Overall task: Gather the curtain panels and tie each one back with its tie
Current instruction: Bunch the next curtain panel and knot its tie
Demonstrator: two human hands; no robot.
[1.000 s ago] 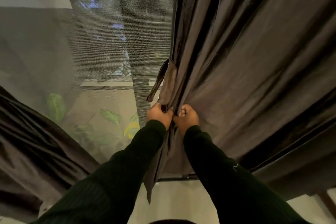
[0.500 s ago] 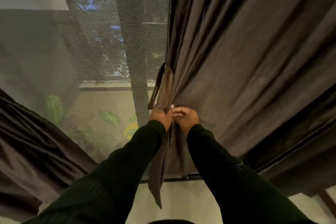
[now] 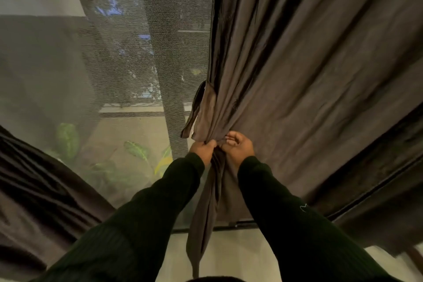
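Head view, left hand (image 3: 203, 149), right hand (image 3: 240, 147), both pinching tie (image 3: 206, 110)

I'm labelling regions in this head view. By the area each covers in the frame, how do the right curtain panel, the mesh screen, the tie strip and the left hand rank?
Largest to smallest:
1. right curtain panel
2. mesh screen
3. tie strip
4. left hand

The panel hangs nearer than the screen, so true sizes stay unsure.

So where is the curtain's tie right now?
The tie is mid-frame, at the right curtain panel edge beside the mesh screen, just above both hands.
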